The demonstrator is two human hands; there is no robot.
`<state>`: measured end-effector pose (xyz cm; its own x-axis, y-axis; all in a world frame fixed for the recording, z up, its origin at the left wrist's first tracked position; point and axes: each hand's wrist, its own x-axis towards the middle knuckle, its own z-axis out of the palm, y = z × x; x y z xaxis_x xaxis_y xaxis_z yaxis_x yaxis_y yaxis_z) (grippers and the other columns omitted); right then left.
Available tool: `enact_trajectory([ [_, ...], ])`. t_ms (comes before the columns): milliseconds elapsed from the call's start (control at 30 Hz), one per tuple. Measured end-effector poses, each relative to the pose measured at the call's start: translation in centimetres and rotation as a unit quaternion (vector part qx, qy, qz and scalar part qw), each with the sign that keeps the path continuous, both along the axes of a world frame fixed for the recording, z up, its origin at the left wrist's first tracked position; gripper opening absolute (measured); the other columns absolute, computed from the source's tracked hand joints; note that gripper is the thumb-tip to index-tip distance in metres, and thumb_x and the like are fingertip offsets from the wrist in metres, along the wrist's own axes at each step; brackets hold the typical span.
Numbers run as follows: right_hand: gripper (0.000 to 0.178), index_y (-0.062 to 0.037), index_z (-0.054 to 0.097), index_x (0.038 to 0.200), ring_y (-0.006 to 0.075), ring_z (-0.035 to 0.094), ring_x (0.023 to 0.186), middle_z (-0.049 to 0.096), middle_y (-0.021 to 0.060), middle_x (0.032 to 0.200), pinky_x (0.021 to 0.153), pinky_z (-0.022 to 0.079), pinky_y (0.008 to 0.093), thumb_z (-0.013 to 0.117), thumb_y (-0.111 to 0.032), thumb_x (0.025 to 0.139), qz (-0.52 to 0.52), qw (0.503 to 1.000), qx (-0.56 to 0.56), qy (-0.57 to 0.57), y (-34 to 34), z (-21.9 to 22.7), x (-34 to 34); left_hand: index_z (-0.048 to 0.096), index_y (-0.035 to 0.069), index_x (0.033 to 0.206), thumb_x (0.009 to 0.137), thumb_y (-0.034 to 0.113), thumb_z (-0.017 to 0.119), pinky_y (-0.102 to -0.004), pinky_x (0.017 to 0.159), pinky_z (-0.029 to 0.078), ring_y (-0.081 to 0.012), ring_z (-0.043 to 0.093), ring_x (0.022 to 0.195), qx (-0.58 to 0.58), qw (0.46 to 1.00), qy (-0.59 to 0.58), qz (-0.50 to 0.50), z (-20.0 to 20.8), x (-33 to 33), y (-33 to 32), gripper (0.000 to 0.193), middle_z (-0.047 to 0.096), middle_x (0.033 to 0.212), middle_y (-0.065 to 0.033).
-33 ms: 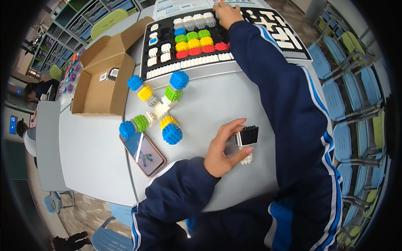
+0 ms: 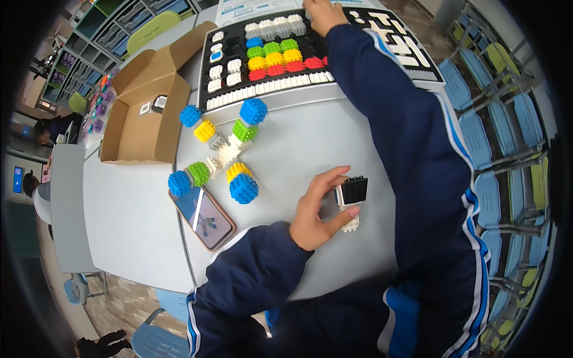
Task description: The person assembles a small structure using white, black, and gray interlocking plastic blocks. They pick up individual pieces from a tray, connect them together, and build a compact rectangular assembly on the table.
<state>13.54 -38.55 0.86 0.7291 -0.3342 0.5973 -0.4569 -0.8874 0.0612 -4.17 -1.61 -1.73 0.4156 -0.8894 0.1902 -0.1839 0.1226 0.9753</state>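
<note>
My left hand (image 2: 315, 213) is closed round a small block piece (image 2: 354, 190) with a black studded face and white sides. A white studded part (image 2: 351, 219) sits at its lower end by my thumb. My right hand (image 2: 327, 17) reaches to the back of the black parts tray (image 2: 237, 37); its fingers are bent and partly cut off by the upper edge, so what they touch is hidden. Left of my left hand stands a four-armed block model (image 2: 227, 154) with a white centre, yellow and green middle blocks and blue ends.
Beside the model lies a phone (image 2: 206, 219) showing a picture of a similar build. An open cardboard box (image 2: 140, 128) stands at the left. The tray holds coloured blocks (image 2: 274, 62) and white parts (image 2: 395, 39). Blue and green chairs (image 2: 477, 143) line the right side.
My right hand sits slightly higher in the picture, with more of its fingers cut off. My left hand keeps its grip on the block piece, almost unmoved.
</note>
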Motion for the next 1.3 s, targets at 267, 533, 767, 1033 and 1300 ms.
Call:
enact_trajectory([
  [267,0.046,-0.0013,0.063,0.110,0.0269,0.063,0.090,0.067,0.0144,0.097,0.081,0.051,0.0369,0.083,-0.016,0.070,0.269,0.917,0.237,-0.176,3.8,10.5,-12.1,0.044,0.006,0.143,0.084,0.002,0.076,-0.0340,0.102,0.042,-0.0185,0.058,0.112,-0.016,0.999,0.021,-0.029,-0.9,0.3,-1.2,0.067,0.062,0.124,-0.0102],
  [533,0.046,-0.0073,0.066,0.123,0.0338,0.062,0.106,0.063,0.0151,0.114,0.091,0.051,0.0394,0.075,-0.006,0.077,0.266,0.930,0.253,-0.014,16.0,5.7,-31.2,0.045,0.005,0.141,0.087,0.004,0.074,-0.0342,0.102,0.042,-0.0183,0.058,0.113,-0.016,1.000,0.017,-0.016,-0.5,0.5,-0.5,0.062,0.062,0.124,-0.0109],
  [767,0.053,-0.0062,0.061,0.130,0.0311,0.059,0.108,0.064,0.0128,0.116,0.095,0.045,0.0382,0.075,-0.008,0.079,0.258,0.889,0.374,0.047,17.3,-0.4,-33.9,0.048,0.002,0.136,0.089,0.006,0.073,-0.0337,0.103,0.042,-0.0184,0.059,0.115,-0.010,0.999,0.037,-0.012,-0.6,0.1,-0.7,0.053,0.065,0.122,-0.0111],
  [1033,0.041,-0.0055,0.070,0.117,0.0244,0.064,0.103,0.068,0.0118,0.117,0.091,0.049,0.0352,0.080,-0.020,0.080,0.245,0.898,0.359,-0.071,11.8,3.5,-30.1,0.054,0.001,0.131,0.090,0.006,0.072,-0.0333,0.102,0.042,-0.0169,0.059,0.114,-0.003,1.000,0.029,0.000,-1.1,0.4,-0.1,0.046,0.066,0.120,-0.0095],
  [1300,0.029,-0.0031,0.074,0.102,0.0259,0.070,0.088,0.075,0.0126,0.094,0.081,0.054,0.0359,0.075,-0.025,0.083,0.008,0.950,0.300,-0.088,1.9,1.7,-21.7,0.050,0.003,0.137,0.088,0.006,0.073,-0.0342,0.103,0.041,-0.0176,0.058,0.117,-0.021,0.999,0.016,-0.021,-1.2,0.5,-0.7,0.054,0.064,0.125,-0.0092],
])
